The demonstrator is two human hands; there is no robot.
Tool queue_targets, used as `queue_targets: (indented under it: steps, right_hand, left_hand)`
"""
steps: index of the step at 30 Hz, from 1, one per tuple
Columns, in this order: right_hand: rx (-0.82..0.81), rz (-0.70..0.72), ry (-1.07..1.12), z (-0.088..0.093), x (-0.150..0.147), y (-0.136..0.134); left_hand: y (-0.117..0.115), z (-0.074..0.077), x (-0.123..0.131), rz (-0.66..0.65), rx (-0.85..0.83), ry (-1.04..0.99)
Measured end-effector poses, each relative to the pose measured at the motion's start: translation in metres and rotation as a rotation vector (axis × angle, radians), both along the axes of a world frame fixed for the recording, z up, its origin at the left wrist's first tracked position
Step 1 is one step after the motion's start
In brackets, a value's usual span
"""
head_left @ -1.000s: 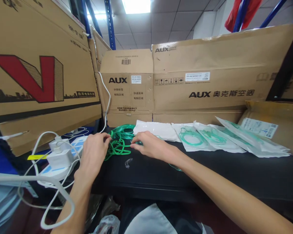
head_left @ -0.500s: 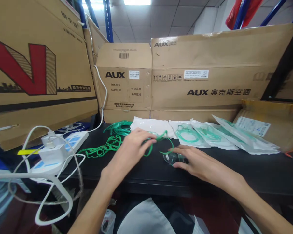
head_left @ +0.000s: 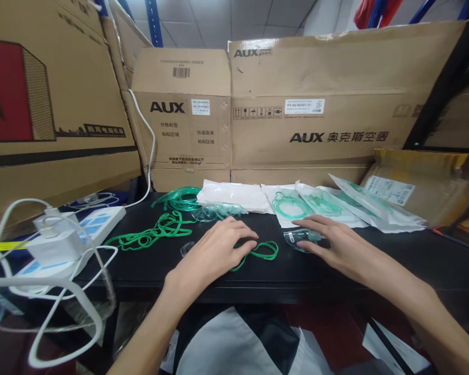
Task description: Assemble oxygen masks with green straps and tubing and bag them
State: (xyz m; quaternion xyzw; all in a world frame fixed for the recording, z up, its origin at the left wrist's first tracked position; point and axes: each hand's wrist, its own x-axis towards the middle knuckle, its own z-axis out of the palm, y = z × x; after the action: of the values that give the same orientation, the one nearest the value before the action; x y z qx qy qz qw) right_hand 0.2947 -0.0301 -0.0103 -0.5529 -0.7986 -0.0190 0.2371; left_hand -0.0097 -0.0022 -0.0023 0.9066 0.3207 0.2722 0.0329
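Observation:
My left hand (head_left: 226, 245) is low over the black table, fingers curved and thumb apart from them. Beside and partly beneath it lies a looped green elastic strap (head_left: 266, 252); no grip on it shows. My right hand (head_left: 332, 238) has its thumb and fingers around a small clear oxygen mask (head_left: 296, 238) with a metal nose strip, at the table surface. A tangle of green straps (head_left: 156, 233) lies left of my left hand. Behind that hand are clear plastic masks (head_left: 221, 211) and coiled green tubing (head_left: 180, 199).
White packets (head_left: 234, 195) lie along the back, and pouches with green tubing (head_left: 291, 205) are at the back right. A power strip (head_left: 101, 221) with white cables stands at the left. Cardboard boxes (head_left: 187, 114) wall off the back; another carton (head_left: 426, 182) stands at the right.
The green strap, raised in my left hand before, now lies on the table. My right hand has moved right with the mask. The view has also shifted.

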Motion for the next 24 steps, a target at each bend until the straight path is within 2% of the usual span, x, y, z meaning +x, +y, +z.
queue_targets:
  steps: [4, 7, 9, 14, 20, 24]
  right_hand:
    - [0.045, 0.117, -0.034, -0.004, -0.018, 0.001]
    - [0.047, 0.246, -0.090, -0.007, -0.035, -0.001]
    - [0.038, 0.282, -0.121, -0.007, -0.045, -0.003]
    - [0.070, 0.279, -0.153, -0.007, -0.052, -0.002]
    - [0.088, 0.263, -0.193, -0.010, -0.044, -0.002]
    - [0.087, 0.255, -0.166, -0.004, -0.045, -0.010]
  left_hand:
    - [-0.003, -0.002, 0.011, -0.006, -0.006, -0.022]
    - [-0.002, -0.006, 0.015, -0.044, -0.021, 0.003]
    - [-0.001, -0.007, 0.014, -0.080, -0.046, 0.018]
    - [0.002, -0.008, 0.007, -0.108, -0.132, 0.068]
    - [0.004, -0.001, -0.008, -0.044, -0.156, 0.093]
    - [0.006, 0.001, -0.014, 0.004, -0.199, 0.103]
